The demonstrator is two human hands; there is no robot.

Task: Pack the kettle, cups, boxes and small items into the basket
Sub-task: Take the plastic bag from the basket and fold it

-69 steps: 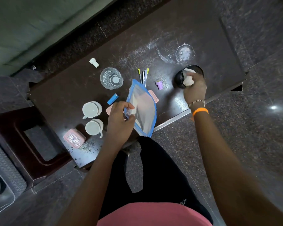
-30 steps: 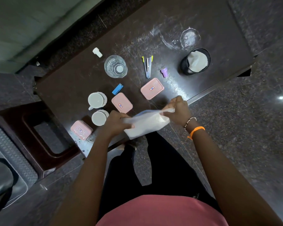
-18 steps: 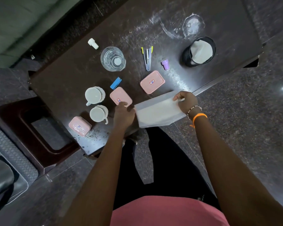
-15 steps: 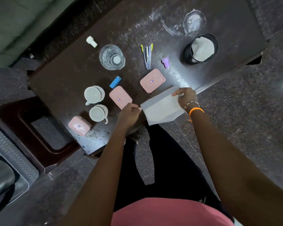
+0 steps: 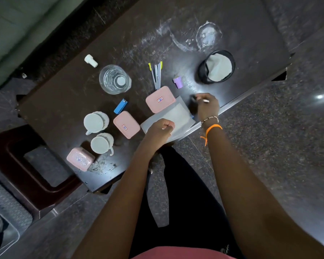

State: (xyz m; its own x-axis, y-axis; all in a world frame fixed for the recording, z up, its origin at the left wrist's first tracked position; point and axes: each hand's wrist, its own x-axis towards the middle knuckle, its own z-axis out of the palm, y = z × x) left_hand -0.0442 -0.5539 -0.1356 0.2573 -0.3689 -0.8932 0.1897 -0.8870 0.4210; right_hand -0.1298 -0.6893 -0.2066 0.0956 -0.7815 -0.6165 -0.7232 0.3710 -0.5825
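A flat translucent pouch (image 5: 177, 114) with a blue edge lies at the front edge of the dark table (image 5: 232, 19). My left hand (image 5: 160, 128) is a fist pressed on its near left part and grips it. My right hand (image 5: 207, 105) sits at the pouch's right end, fingers curled together just past the edge. Three pink boxes (image 5: 160, 99) (image 5: 126, 124) (image 5: 80, 158) and two white cups (image 5: 95, 121) (image 5: 101, 143) stand to the left. Beyond them are a blue lighter-like item (image 5: 120, 106), pens (image 5: 156, 73), a purple cap (image 5: 177, 82) and a small white bottle (image 5: 90, 61).
A clear glass (image 5: 114, 79) stands at the table's middle left. At the right end a black cup (image 5: 204, 71) holds a white cloth. A brown plastic stool (image 5: 26, 165) stands on the floor to the left. My legs are below the table's front edge.
The white cloth went into the black cup. Both hands folded the pouch and laid it flat at the table's front edge. My right hand slid to its right end.
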